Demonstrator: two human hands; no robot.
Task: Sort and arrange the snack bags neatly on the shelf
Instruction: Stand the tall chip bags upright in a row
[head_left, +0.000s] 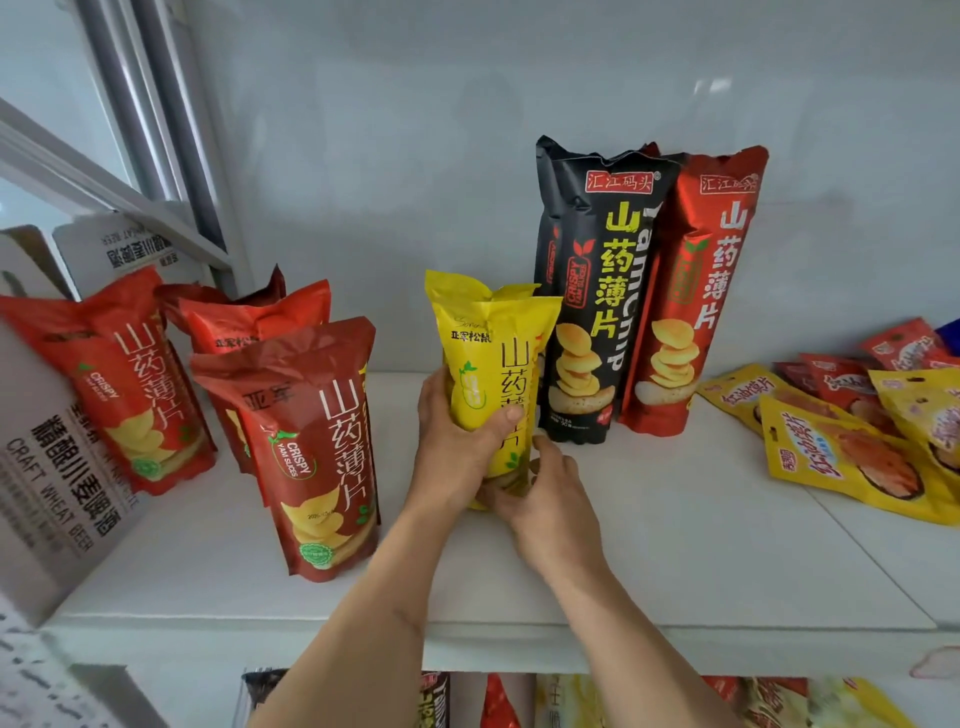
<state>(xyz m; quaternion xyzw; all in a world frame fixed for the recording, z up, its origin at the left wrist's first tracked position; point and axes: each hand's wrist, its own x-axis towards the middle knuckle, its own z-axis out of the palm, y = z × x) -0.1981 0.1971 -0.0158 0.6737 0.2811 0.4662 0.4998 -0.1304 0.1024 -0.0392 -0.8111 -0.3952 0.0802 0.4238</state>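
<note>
Head view: glossy yellow foil snack bag (491, 374) upright at frame centre on white shelf (675, 519). Left hand (457, 441) wraps its middle, thumb across the front; right hand (540, 493) cups the base, fingers curled. Likely light, puffy, slick, contents brittle; hold low, gently.

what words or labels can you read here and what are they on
"山药薄片": yellow snack bag both hands hold
"山药薄片", "CRISPY YAM SLICES": front dark red bag
"汇江码头", "山药薄片": tall black bag
"山药薄片": tall red bag
"CRAFT WHEAT BEER": white cardboard box
Flat yellow packets: too blurred
</note>
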